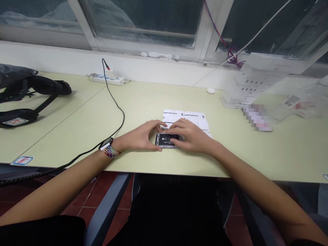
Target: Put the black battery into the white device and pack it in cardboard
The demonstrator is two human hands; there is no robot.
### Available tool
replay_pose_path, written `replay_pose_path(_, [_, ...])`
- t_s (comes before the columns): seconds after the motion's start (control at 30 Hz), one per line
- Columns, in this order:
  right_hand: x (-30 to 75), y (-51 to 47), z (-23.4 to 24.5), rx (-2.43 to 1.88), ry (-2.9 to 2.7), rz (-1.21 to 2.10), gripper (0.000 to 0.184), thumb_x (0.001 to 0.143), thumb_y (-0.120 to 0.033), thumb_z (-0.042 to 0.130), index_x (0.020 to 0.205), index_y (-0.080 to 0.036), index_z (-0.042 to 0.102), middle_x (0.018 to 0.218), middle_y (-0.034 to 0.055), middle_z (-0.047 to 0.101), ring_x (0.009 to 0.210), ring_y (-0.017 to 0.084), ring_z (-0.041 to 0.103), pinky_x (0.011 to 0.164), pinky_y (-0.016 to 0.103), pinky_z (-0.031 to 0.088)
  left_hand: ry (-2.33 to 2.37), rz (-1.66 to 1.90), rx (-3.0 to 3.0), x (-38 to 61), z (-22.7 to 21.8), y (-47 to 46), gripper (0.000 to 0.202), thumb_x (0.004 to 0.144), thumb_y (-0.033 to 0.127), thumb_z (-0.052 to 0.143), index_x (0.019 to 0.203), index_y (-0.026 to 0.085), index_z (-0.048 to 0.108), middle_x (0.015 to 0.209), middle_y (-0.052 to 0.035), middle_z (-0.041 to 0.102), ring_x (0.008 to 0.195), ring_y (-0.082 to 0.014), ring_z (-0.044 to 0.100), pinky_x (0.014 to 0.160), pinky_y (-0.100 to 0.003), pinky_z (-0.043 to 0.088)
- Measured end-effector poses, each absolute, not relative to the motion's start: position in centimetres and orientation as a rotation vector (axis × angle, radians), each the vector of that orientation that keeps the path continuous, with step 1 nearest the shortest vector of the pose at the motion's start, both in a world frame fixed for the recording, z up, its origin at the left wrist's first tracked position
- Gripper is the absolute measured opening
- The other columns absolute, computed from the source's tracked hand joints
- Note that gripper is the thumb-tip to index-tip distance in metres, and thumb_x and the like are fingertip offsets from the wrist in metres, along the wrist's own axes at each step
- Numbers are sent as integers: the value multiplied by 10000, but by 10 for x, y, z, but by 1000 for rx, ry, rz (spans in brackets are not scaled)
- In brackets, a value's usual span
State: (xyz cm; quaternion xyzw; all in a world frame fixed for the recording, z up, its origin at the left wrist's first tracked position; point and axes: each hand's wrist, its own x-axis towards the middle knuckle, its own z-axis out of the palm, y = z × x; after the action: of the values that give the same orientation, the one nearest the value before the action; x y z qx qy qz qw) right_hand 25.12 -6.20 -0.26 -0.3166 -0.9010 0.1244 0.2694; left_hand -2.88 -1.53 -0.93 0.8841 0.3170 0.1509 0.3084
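A small open power bank point(166, 139) lies on the table near its front edge, a black battery with "mAh" lettering showing inside its pale frame. Around its left end, my left hand point(139, 138) has the thumb at the near edge and the fingers at the far side. My right hand point(193, 136) curls over the right end, with its thumb against the battery's face and the other fingers at the far edge. Just behind are white flat casing pieces point(195, 116) with dark lines and a "W" mark, partly covered by my right hand.
A black cable point(123, 116) runs from a power strip point(110, 79) past my left wrist. Black straps point(48, 90) lie at the left. Stacked white trays point(246, 83), a clear plastic bag point(294, 106) and a small white oval object point(210, 91) are at the back right.
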Motion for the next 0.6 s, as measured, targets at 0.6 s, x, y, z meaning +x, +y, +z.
replay_pose_path(0.6, [321, -57, 1, -1219, -2203, 115, 300, 1107, -421, 517, 1063, -243, 754, 957, 89, 773, 882, 286, 692, 817, 477, 532, 807, 419, 2331, -28, -10, -15, 839, 805, 506, 923, 1505, 308, 506, 1332, -90, 670, 1341, -352, 621, 1199, -541, 446])
